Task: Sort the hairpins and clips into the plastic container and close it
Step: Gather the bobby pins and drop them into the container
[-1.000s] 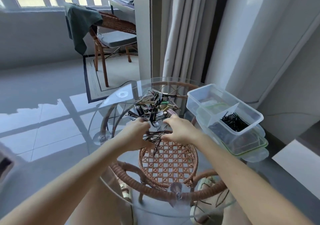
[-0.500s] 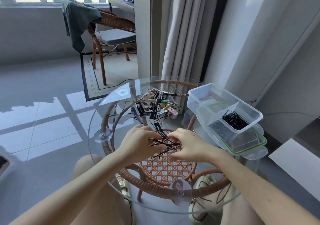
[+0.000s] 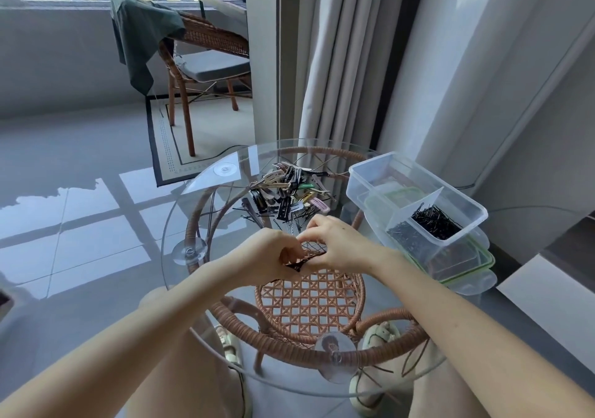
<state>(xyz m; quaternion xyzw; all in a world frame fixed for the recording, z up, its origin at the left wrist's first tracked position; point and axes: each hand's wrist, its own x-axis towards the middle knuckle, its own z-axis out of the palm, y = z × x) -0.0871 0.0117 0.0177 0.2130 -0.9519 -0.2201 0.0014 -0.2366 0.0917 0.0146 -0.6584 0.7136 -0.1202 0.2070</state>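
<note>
A mixed pile of hair clips and hairpins [image 3: 285,193] lies at the far middle of the round glass table [image 3: 199,292]. My left hand [image 3: 273,258] and my right hand [image 3: 338,243] meet just in front of the pile, pinching together a bunch of black hairpins [image 3: 301,261] between them. At the right stands the clear plastic container [image 3: 380,172] with a divider. Its near compartment holds black hairpins [image 3: 434,224]. The far compartment looks empty. The container rests on its green-rimmed lid [image 3: 476,264].
Through the glass I see the table's rattan frame and woven shelf [image 3: 309,305]. A grey curtain [image 3: 338,63] hangs behind the table. A rattan chair [image 3: 206,50] with a green cloth over it stands farther back on the tiled floor.
Both hands have drawn a bunch of black hairpins out of the pile toward me and squeezed it from a loose spread into a tight bundle.
</note>
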